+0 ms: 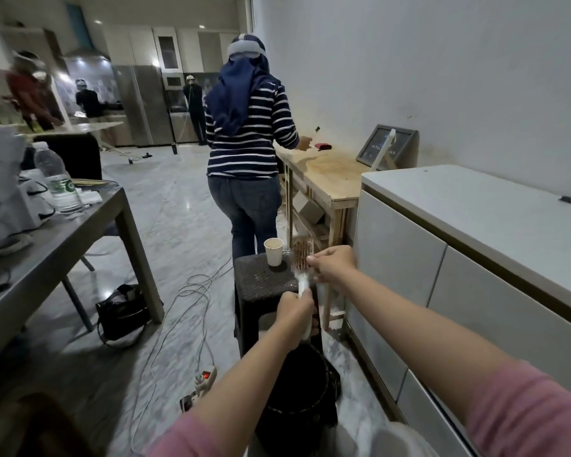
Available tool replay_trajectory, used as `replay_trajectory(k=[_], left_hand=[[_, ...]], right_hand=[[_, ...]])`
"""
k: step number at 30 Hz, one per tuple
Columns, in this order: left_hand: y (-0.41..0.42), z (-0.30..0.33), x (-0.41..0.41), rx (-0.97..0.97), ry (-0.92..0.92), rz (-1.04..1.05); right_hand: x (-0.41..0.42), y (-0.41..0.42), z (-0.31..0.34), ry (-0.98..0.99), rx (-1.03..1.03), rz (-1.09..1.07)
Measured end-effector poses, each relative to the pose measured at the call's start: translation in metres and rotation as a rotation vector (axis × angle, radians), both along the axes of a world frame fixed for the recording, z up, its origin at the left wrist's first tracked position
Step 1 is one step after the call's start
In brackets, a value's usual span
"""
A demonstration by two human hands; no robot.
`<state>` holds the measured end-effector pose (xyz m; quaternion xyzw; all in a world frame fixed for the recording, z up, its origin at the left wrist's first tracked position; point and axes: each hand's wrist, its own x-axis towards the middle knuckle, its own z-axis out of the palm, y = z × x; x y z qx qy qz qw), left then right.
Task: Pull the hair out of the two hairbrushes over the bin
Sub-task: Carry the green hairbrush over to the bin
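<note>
Person, head-camera view: 2 arms visible, both bare from wrist to above the elbow. Left hand (294, 306) and right hand (332, 263): bare, no gloves; no rings, watch or bracelets can be made out. Sleeves: 2, pink, soft knit-like fabric, pushed up to the upper arm; left sleeve (182, 437) at the lower edge of frame, right sleeve (521, 413) at the lower right corner. No print or marking shows on either sleeve.

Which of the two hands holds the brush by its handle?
The left hand grips the white hairbrush handle; the right hand instead pinches at the bristle head.
</note>
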<state>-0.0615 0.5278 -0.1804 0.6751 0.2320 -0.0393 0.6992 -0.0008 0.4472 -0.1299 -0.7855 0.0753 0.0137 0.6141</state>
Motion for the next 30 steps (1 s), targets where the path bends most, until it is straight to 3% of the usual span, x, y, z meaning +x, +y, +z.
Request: replay_trajectory(k=[11, 22, 25, 28, 30], left_hand=[[0.013, 0.001, 0.008, 0.245, -0.053, 0.084], [0.03, 0.003, 0.03, 0.082, -0.02, 0.209], [0.07, -0.01, 0.031, 0.045, 0.033, 0.354], [0.126, -0.032, 0.025, 0.162, 0.117, 0.539], [0.149, -0.045, 0.021, 0.306, 0.134, 0.512]], right_hand=[[0.004, -0.002, -0.006, -0.096, -0.07, -0.029], [0.02, 0.014, -0.016, -0.161, -0.028, -0.07], [0.031, -0.007, -0.01, -0.132, 0.036, -0.224], [0.042, -0.056, -0.005, -0.123, 0.021, -0.399], [0.044, -0.069, -0.01, -0.089, -0.024, -0.399]])
